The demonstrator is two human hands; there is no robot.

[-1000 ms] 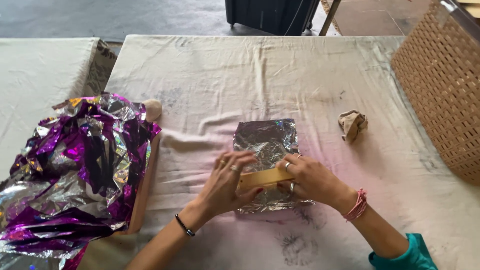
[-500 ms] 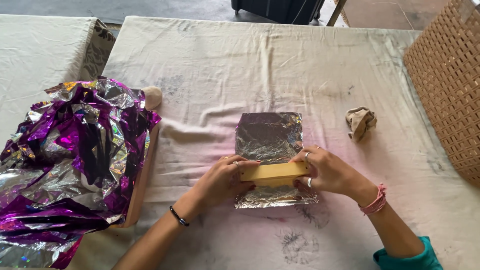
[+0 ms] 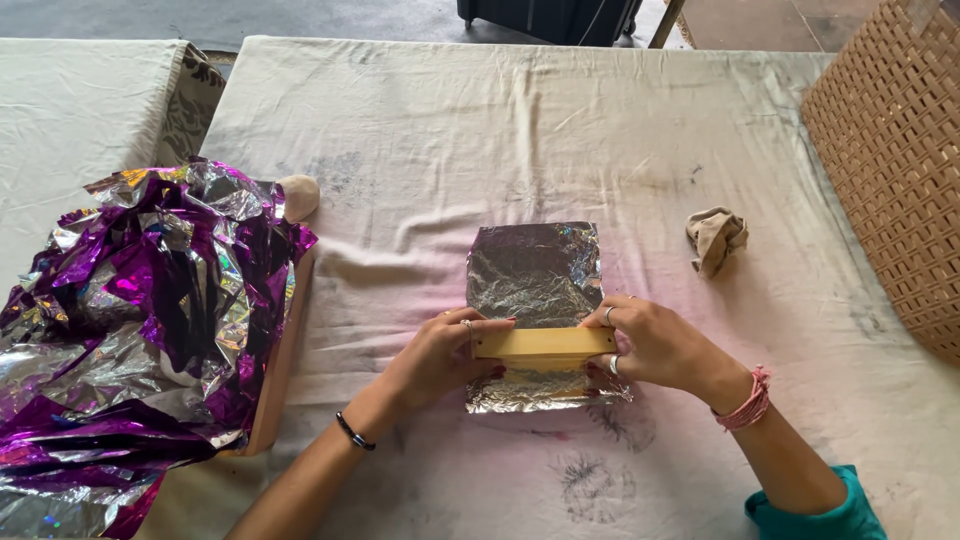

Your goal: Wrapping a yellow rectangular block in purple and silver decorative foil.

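A small rectangular wooden block (image 3: 543, 343) lies crosswise on a sheet of silver foil (image 3: 536, 275) spread on the cloth-covered table (image 3: 500, 130). My left hand (image 3: 438, 356) grips the block's left end, and my right hand (image 3: 660, 345) grips its right end. Both hands wear rings. The foil sticks out beyond the block toward the far side, and a narrow crumpled strip of it shows on the near side under my fingers.
A big crumpled heap of purple and silver foil (image 3: 130, 320) lies at the left on a wooden board (image 3: 280, 360). A crumpled beige rag (image 3: 715, 238) sits at the right. A woven basket (image 3: 890, 160) stands at the far right edge.
The view has shifted a little, so the block and foil sit lower in the frame. My hands have stayed on the two ends of the block on the foil.
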